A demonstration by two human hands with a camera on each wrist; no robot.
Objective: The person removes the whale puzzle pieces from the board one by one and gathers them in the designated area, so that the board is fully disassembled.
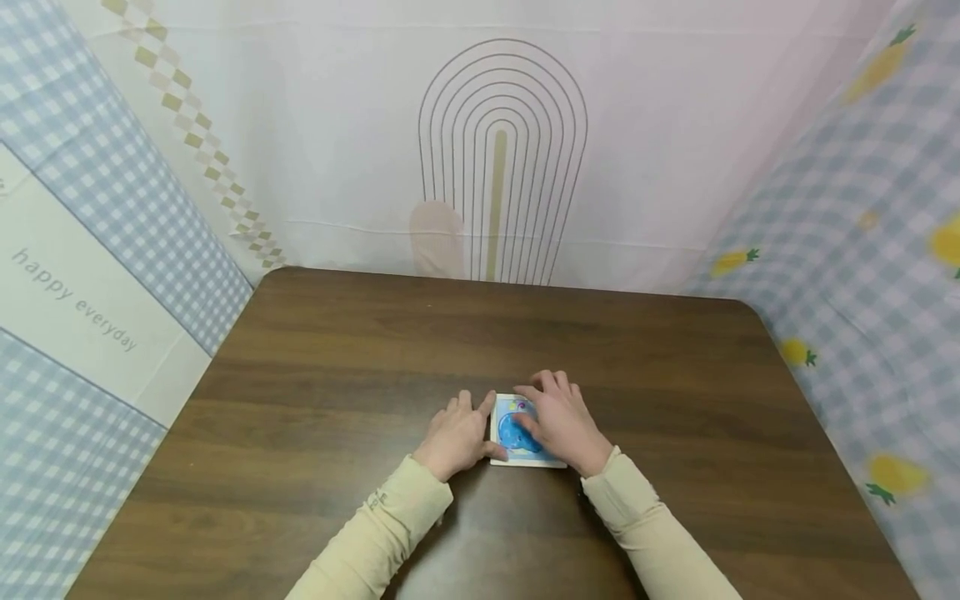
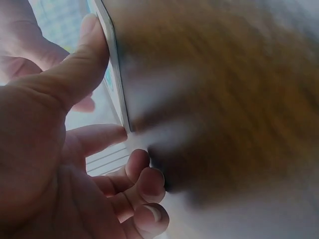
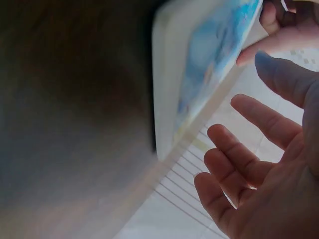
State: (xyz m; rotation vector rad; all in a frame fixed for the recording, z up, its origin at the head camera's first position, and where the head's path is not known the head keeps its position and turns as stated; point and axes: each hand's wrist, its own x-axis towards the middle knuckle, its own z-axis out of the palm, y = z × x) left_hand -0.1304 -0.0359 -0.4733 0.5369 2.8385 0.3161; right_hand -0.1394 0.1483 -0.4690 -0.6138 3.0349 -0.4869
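A small flat square picture board (image 1: 521, 442) with a pale border and a blue picture lies on the brown table. My left hand (image 1: 456, 435) is at its left side. In the left wrist view the thumb (image 2: 92, 50) lies on the board's edge and the index fingertip is at a corner; the other fingers bend loosely beside it. My right hand (image 1: 564, 421) is over the board's right part, hiding some of the picture. In the right wrist view its fingers (image 3: 234, 149) are spread and loosely bent, with nothing between them, apart from the board (image 3: 172, 74).
The wooden table (image 1: 337, 350) spreads around both hands. A white cloth (image 1: 337, 125) with line arches hangs behind it. Blue checked cloths hang at the left (image 1: 97, 167) and right (image 1: 840, 250) sides.
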